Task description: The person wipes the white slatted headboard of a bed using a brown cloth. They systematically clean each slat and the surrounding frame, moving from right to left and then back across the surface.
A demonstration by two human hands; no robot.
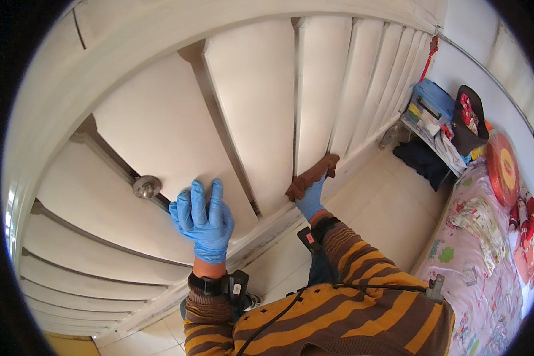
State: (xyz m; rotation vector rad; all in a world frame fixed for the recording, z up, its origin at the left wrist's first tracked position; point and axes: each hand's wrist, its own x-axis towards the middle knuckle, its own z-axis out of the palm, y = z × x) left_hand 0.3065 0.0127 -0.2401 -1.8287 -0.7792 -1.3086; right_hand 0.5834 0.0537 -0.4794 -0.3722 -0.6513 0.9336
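A brown cloth (315, 178) is pressed under my right hand (312, 196) in a blue glove, near the bottom of the panelled white wardrobe front (249, 102). My left hand (204, 218), gloved in the same blue, rests with fingers spread against another panel and holds nothing. Just beyond its fingertips to the left, a round metal knob (147, 187) sits over a groove between two panels. Part of my right palm is hidden by the cloth.
On the right stands a bed with a pink patterned cover (445, 267). Behind it, a low white table (445, 153) bears a blue-lidded plastic box (431, 102) and clothes. Dark fabric (420, 160) lies under that table. Pale tiles (382, 200) cover the floor.
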